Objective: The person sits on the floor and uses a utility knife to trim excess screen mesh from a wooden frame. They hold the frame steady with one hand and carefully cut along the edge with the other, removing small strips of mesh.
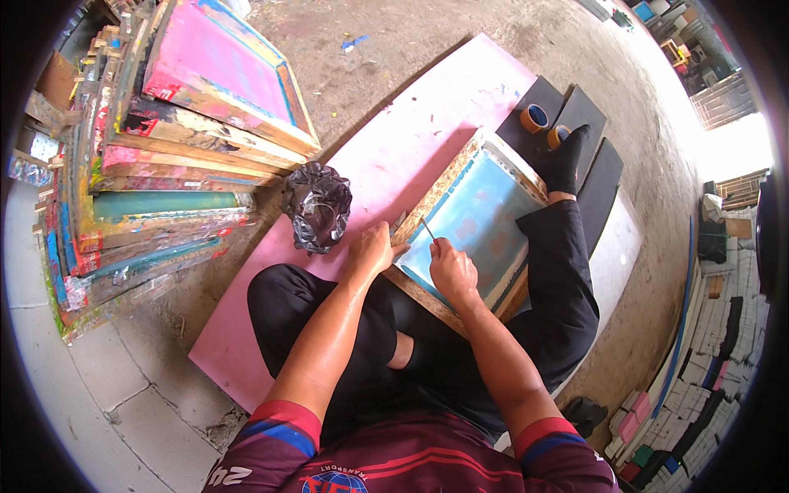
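A wooden screen-printing frame (pixel 441 187) with blue-coated mesh lies tilted across my lap, its near end against my legs. The fingers of my left hand (pixel 373 249) are closed at the frame's left edge, near its lower left corner. Over the mesh close to that same side, my right hand (pixel 454 269) grips a thin, slender tool (pixel 428 230). The tool's tip points up and left toward the wooden rail; its handle is hidden in my fist, so I cannot tell its exact kind. Paint stains and torn tape cover the frame's wood.
Left of my hands stands an open black plastic bag (pixel 319 207) on a pink board (pixel 246 345). Used screen frames (pixel 222 62) are stacked at the far left. Two tape rolls (pixel 534 117) sit by my right foot (pixel 562 168) on dark boards (pixel 605 185).
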A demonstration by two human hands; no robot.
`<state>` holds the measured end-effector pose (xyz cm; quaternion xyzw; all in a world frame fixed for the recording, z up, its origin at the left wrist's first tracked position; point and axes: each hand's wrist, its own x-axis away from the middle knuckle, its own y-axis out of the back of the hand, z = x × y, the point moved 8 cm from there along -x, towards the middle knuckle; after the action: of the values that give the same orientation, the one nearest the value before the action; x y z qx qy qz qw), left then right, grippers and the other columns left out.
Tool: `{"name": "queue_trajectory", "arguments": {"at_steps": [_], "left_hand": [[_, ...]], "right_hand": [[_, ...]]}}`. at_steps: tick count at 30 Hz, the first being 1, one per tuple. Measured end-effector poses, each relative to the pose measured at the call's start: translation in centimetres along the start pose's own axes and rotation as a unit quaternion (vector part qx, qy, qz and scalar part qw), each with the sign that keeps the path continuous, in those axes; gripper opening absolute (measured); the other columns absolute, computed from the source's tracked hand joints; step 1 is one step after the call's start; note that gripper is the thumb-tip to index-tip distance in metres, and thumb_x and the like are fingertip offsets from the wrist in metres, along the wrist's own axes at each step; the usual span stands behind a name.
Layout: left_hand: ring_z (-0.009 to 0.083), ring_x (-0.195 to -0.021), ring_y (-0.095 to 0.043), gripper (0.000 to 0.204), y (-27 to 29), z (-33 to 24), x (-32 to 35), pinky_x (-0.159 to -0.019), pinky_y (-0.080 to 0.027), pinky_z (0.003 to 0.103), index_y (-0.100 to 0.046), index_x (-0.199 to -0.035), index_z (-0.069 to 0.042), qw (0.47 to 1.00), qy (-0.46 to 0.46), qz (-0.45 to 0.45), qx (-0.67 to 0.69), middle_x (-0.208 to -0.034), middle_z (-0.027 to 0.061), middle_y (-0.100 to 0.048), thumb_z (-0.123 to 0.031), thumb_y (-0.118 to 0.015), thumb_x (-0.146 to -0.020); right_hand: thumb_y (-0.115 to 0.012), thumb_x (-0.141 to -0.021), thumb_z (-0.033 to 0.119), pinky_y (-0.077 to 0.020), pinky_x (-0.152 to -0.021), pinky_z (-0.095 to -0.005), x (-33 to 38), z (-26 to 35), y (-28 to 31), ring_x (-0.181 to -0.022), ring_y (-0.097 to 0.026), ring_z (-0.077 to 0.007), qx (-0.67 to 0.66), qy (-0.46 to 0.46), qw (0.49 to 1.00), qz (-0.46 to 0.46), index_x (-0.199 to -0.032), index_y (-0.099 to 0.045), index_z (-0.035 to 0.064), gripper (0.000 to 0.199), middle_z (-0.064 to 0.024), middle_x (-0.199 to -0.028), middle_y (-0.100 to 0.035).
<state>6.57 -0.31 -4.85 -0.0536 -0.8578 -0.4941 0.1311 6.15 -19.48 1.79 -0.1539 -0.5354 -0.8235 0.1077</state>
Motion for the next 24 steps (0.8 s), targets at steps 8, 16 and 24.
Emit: {"name": "queue_trajectory", "arguments": {"at_steps": [8,16,24], "left_hand": [[0.043,-0.098,-0.073,0.068,-1.0,0.8,-0.2,-0.079,-0.058,0.055,-0.059,-0.109,0.0,1.0,-0.023,-0.015,0.0,-0.101,0.0241,-0.074,-0.062,-0.076,-0.087],[0.0489,-0.103,-0.069,0.062,0.4,-0.1,0.2,-0.086,-0.054,0.058,-0.061,-0.11,0.003,0.999,-0.005,0.005,0.034,-0.107,0.0296,-0.072,-0.051,-0.08,-0.088],[0.048,-0.105,-0.069,0.064,-0.3,0.4,-0.2,-0.086,-0.054,0.057,-0.062,-0.11,0.003,0.999,0.001,0.002,0.033,-0.108,0.0295,-0.072,-0.053,-0.081,-0.086]], "right_hand": [[-0.051,-0.108,0.031,-0.0547,-0.09,-0.0564,0.3,2.1,-0.2,-0.098,-0.072,-0.0469,0.077,-0.014,0.996,0.046,-0.117,-0.069,0.0045,0.034,-0.0257,-0.096,-0.076],[-0.057,-0.106,0.036,-0.0516,-0.098,-0.0494,-0.5,-1.0,-2.0,-0.116,-0.066,-0.0484,-0.173,-0.025,0.984,0.035,-0.126,-0.072,0.004,0.04,-0.0283,-0.116,-0.072],[-0.056,-0.106,0.037,-0.0548,-0.091,-0.056,-1.2,-1.7,-1.3,-0.102,-0.071,-0.0478,-0.071,0.064,0.995,0.01,-0.131,-0.071,0.0096,0.04,-0.028,-0.106,-0.075]]}}
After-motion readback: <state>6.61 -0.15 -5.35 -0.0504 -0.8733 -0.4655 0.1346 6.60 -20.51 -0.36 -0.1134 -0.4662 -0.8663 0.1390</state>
